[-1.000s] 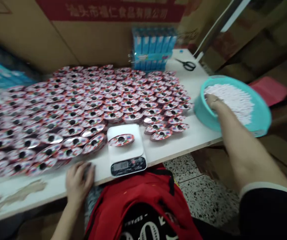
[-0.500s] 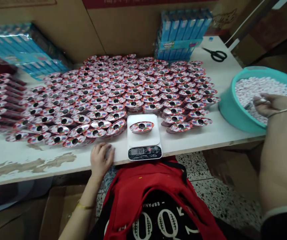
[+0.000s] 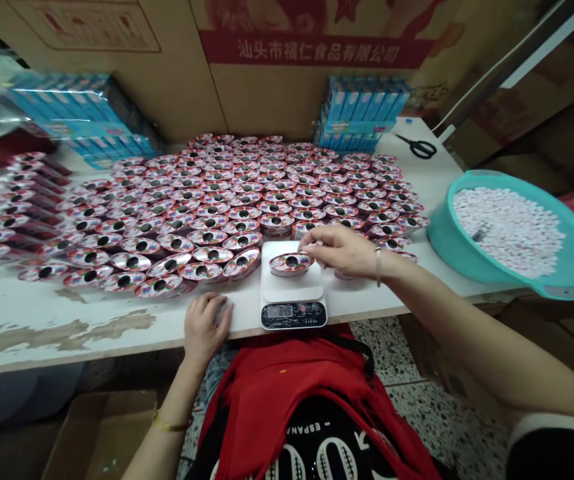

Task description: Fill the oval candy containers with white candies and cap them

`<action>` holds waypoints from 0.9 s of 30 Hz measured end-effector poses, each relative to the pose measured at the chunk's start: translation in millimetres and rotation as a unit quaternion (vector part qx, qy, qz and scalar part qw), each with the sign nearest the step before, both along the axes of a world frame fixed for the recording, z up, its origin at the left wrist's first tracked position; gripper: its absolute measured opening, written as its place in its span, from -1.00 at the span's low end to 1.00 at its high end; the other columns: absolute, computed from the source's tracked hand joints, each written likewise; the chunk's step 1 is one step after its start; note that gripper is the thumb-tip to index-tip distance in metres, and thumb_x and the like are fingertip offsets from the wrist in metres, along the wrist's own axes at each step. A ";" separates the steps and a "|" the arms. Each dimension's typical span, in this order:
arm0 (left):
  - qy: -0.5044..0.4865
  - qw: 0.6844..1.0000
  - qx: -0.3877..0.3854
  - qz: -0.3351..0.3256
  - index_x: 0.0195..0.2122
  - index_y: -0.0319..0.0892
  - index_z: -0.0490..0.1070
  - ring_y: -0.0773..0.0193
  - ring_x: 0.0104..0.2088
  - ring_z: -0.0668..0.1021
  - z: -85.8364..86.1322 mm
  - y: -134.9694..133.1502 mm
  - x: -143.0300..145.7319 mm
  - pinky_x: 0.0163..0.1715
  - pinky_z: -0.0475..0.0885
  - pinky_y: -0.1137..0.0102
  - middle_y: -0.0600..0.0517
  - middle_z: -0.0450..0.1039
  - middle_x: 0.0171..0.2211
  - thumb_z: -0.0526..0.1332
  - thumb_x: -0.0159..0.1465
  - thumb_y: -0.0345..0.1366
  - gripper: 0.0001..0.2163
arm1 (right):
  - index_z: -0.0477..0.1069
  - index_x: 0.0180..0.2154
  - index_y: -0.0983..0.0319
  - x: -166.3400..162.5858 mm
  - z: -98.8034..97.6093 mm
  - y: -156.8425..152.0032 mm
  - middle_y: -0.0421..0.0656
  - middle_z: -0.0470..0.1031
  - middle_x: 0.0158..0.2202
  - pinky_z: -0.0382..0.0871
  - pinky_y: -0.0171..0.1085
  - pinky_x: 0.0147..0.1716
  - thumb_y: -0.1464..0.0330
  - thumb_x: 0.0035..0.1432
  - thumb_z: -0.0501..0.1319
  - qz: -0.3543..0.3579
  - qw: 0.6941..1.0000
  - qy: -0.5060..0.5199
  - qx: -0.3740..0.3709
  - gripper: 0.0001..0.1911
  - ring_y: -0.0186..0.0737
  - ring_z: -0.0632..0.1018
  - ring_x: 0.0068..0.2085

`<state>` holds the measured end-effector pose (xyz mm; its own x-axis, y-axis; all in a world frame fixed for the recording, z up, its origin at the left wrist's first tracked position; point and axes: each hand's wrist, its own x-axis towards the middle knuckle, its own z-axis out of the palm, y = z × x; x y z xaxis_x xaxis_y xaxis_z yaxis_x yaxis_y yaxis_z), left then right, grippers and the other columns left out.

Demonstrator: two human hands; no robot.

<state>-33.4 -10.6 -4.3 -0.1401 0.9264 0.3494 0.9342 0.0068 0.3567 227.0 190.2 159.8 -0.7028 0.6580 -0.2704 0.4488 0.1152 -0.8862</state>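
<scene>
My right hand (image 3: 339,250) is closed in a pinch beside an oval red-and-white printed container (image 3: 291,263) with a dark round hole in its top. What sits between the fingertips is mostly hidden; it looks like a small white candy. That container stands on a white digital kitchen scale (image 3: 294,293), whose display seems to read 849, decimal point unclear. My left hand (image 3: 207,323) rests on the table's front edge, left of the scale, fingers loosely bent and thumb apart, holding nothing. On the right, a turquoise tub (image 3: 449,250) holds many small white candies (image 3: 517,233), with a metallic utensil (image 3: 480,232) among them.
Closely packed rows of the same oval containers (image 3: 211,223) cover the table (image 3: 101,327) behind and beside the scale. Shrink-wrapped blue boxes (image 3: 361,110) stand at the back, as do others (image 3: 81,117) further left. Black scissors (image 3: 421,147) lie back right. Large cardboard cartons (image 3: 287,100) form a wall behind.
My right hand has moved left from the tub to the container on the scale. My left hand stays by the table edge. The camera view has shifted slightly.
</scene>
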 end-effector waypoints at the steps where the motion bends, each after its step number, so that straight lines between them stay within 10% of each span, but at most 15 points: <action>1: 0.000 1.000 0.003 0.000 -0.22 -0.15 0.41 0.17 -0.21 0.46 -0.3 -0.1 -0.1 -0.20 0.33 0.30 -0.07 0.44 -0.23 0.21 0.24 -0.25 -0.87 | 0.45 -0.37 0.28 -8.1 -2.0 -2.3 -0.23 0.39 -0.52 0.22 -0.39 -0.51 0.49 0.20 0.17 0.030 0.998 -0.029 0.038 -0.89 -0.40 0.36 -0.53; 13: -0.006 1.000 0.011 -0.002 -0.23 -0.14 0.40 0.18 -0.24 0.44 -0.7 -0.8 0.6 -0.24 0.31 0.31 -0.05 0.43 -0.26 0.20 0.24 -0.27 -0.89 | 0.46 -0.33 0.23 -25.3 -9.1 -2.8 -0.22 0.41 -0.49 0.17 -0.35 -0.42 0.59 0.09 0.21 0.076 0.964 -0.150 0.205 -0.83 -0.29 0.38 -0.44; 21: -0.017 1.000 -0.007 0.007 -0.23 -0.14 0.41 0.17 -0.23 0.44 -1.8 -1.1 1.6 -0.21 0.31 0.30 -0.05 0.43 -0.26 0.20 0.23 -0.26 -0.88 | 0.38 -0.38 0.27 0.8 -5.2 8.2 -0.23 0.35 -0.55 0.05 -0.40 -0.66 0.22 0.17 0.25 -0.101 0.975 0.071 -0.183 -0.76 -0.45 0.23 -0.62; 27: -0.020 1.000 -0.008 0.012 -0.24 -0.14 0.41 0.17 -0.23 0.44 -2.8 -0.6 1.6 -0.21 0.32 0.28 -0.06 0.43 -0.26 0.21 0.22 -0.25 -0.88 | 0.44 -0.33 0.29 3.3 -3.4 7.6 -0.19 0.42 -0.51 0.12 -0.41 -0.67 0.36 0.06 0.33 -0.095 0.971 0.062 -0.209 -0.85 -0.44 0.30 -0.59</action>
